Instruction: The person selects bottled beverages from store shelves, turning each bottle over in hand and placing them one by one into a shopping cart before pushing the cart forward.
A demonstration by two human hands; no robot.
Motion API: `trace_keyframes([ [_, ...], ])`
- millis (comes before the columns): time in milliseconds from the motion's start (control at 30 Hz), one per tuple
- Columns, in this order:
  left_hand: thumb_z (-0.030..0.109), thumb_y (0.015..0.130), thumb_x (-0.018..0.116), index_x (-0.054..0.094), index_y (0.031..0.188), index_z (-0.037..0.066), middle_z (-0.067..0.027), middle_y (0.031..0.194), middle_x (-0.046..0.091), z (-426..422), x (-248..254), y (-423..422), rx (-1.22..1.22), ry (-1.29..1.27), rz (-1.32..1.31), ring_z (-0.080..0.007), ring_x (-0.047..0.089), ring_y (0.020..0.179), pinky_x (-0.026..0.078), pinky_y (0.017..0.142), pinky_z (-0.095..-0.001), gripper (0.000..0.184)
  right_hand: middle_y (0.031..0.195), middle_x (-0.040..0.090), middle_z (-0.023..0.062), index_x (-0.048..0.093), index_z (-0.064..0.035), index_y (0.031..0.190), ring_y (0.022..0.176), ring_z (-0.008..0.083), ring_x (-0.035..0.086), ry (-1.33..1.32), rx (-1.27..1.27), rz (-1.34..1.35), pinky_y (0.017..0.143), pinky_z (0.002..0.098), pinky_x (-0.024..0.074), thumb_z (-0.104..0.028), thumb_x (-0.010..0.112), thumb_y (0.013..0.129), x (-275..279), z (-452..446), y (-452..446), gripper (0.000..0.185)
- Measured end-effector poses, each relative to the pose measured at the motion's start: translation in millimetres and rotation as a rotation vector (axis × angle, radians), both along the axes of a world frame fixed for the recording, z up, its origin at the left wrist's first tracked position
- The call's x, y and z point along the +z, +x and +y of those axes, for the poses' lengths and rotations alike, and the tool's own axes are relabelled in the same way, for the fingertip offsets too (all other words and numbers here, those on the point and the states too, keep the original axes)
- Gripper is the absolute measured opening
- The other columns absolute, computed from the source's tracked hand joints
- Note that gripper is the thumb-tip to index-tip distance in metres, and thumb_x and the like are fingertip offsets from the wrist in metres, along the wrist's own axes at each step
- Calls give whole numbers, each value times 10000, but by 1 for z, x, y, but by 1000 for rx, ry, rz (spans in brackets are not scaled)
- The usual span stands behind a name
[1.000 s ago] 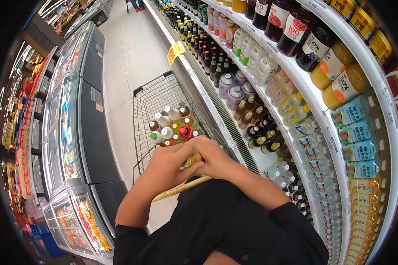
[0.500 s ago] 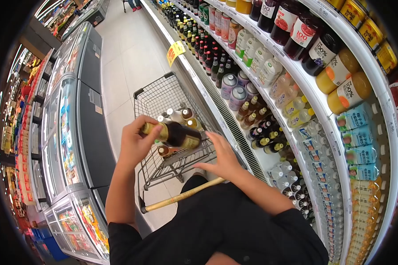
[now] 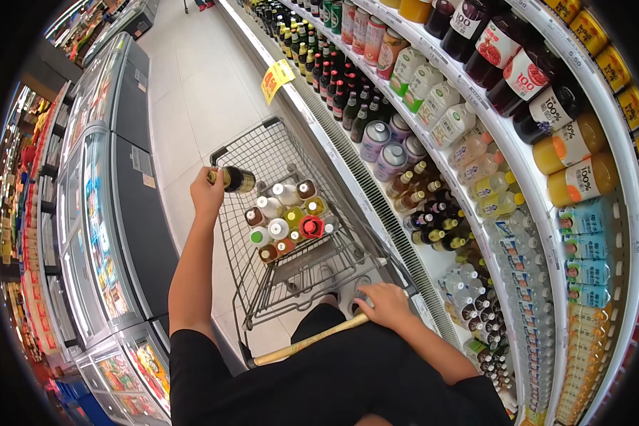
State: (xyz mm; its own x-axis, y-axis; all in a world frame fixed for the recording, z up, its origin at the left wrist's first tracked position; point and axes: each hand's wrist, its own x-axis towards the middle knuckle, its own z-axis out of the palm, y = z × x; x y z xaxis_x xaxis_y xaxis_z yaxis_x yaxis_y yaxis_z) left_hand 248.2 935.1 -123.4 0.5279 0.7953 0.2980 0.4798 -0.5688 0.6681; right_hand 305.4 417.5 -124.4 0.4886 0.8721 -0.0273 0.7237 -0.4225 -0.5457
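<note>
My left hand [image 3: 207, 190] is closed around the neck of a dark glass bottle [image 3: 240, 180] with a gold label, tilted nearly sideways over the left side of the shopping cart [image 3: 280, 284]. Inside the wire basket stand several bottles [image 3: 277, 228] grouped together, with white, brown, green and red caps. My right hand [image 3: 388, 305] is wrapped around the right end of the cart's yellow push handle [image 3: 312, 339].
Drink shelves [image 3: 468, 206] line the right side, carrying bottles, cans and cartons. A yellow price tag [image 3: 276, 80] hangs on the shelf's front edge. Glass-doored freezers [image 3: 106, 206] stand on the left. The tiled aisle floor [image 3: 184, 85] runs ahead between them.
My left hand has carried the dark bottle forward and left, away from my body. My right hand has left the bottle's side and come down onto the handle. The grouped bottles show more fully.
</note>
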Motion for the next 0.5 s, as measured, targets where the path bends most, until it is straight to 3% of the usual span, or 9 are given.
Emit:
trace_keyframes([
  [233, 273, 920, 764, 726, 1016, 50, -207, 875, 749, 48, -121, 25, 8, -43, 151, -382, 739, 832, 572, 749, -437, 246, 822, 724, 66, 785, -105, 943, 799, 288, 707, -40, -47, 36, 696, 407, 552, -344, 777, 866, 17, 9, 1, 252],
  [433, 291, 899, 778, 742, 1041, 51, -215, 911, 753, 56, -187, 46, -19, -83, 263, -392, 735, 880, 569, 809, -464, 281, 784, 710, 55, 786, -105, 912, 763, 271, 702, -34, -50, 31, 668, 396, 548, -357, 806, 839, 16, 11, 1, 263],
  [500, 283, 899, 776, 742, 1045, 47, -217, 920, 752, 53, -198, 53, -34, -89, 282, -397, 731, 887, 569, 806, -462, 279, 785, 689, 33, 758, -128, 907, 767, 252, 686, -50, -68, 20, 661, 393, 537, -427, 768, 866, 15, 10, 0, 301],
])
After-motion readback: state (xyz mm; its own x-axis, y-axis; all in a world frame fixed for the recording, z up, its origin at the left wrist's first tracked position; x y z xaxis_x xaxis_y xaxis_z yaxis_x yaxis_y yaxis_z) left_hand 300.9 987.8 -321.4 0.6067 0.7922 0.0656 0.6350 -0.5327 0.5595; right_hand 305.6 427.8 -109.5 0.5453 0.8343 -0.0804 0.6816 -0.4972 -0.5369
